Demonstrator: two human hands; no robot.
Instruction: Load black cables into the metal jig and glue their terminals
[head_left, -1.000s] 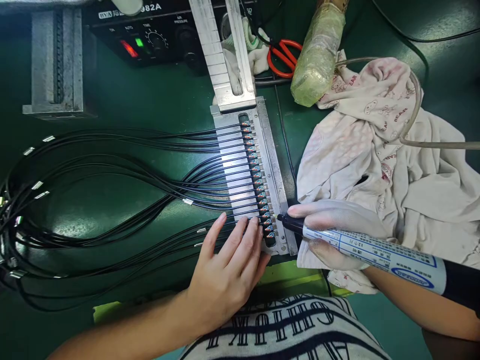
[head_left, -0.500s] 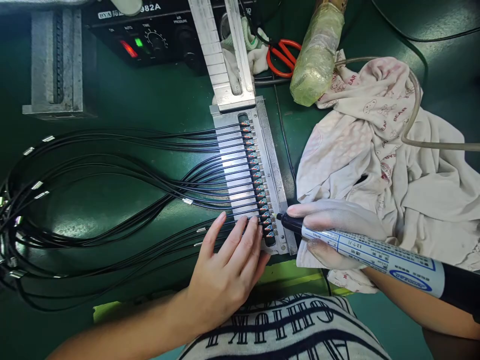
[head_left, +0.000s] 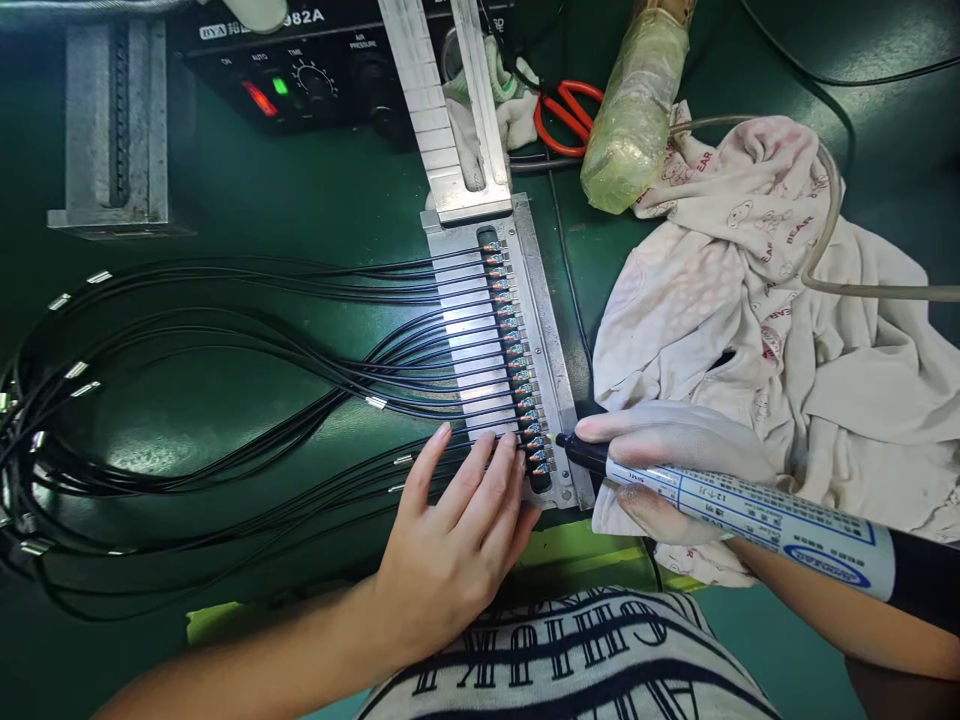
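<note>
My left hand (head_left: 457,540), bare, lies with fingers stretched over the lower black cables (head_left: 360,375) and the near end of the metal fixture (head_left: 476,350). The cables lie side by side across the fixture, their small connectors with orange and green parts (head_left: 517,363) in a row along its right side. My right hand (head_left: 679,450), in a thin white glove, is closed round a glue syringe (head_left: 750,515) with a blue-and-white label and black tapered nozzle. The tilted syringe points left, its tip close to the lower connectors; contact cannot be made out.
A grey printed cloth (head_left: 750,300) lies crumpled at the right, a pale hose (head_left: 832,220) over it. At the back are a black control box (head_left: 322,75), orange-handled scissors (head_left: 566,118) and a yellow-wrapped cylinder (head_left: 637,110). A metal block (head_left: 116,120) stands back left.
The glue syringe and my right hand have shifted very slightly to the right and toward me. My left hand stays in place on the cables.
</note>
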